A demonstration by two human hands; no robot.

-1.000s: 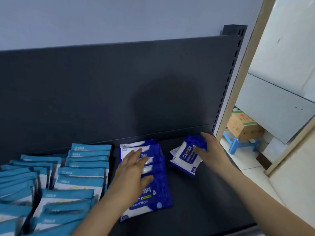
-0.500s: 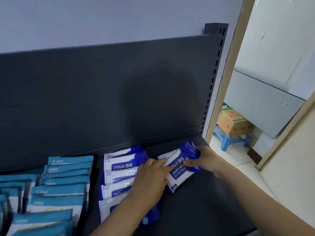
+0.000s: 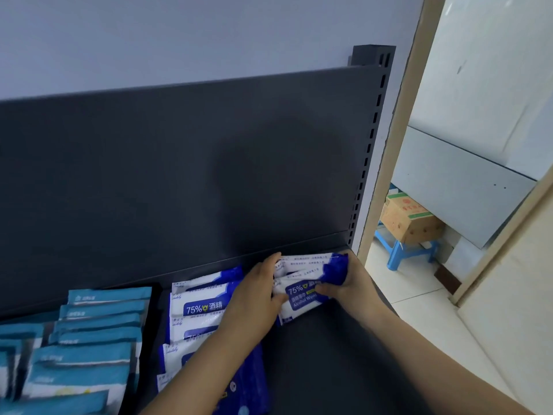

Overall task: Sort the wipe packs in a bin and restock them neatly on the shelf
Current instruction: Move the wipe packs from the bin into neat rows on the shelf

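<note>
- Wipe packs [image 3: 302, 292] pushed back toward shelf [image 3: 329, 372] rear-right corner, near back panel [image 3: 179, 175].
- Gripped at opposite ends by left hand [image 3: 257, 295] and right hand [image 3: 351, 284].
- Bare shelf seen in front; blue row [image 3: 197, 308] just beside, at left.

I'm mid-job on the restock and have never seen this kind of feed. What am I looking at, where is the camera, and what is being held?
No machine here: these are a person's two bare hands, filmed by one wide-angle camera worn on the head, looking forward and down. The dark shelf carries teal wipe packs in rows at the left and, beside them, a row of dark blue alcohol wipe packs. Just right of that row, the left hand and right hand hold a small stack of the same blue packs between them, one hand at each end. Past the shelf post on the right, a cardboard box sits on a blue stool.
</note>
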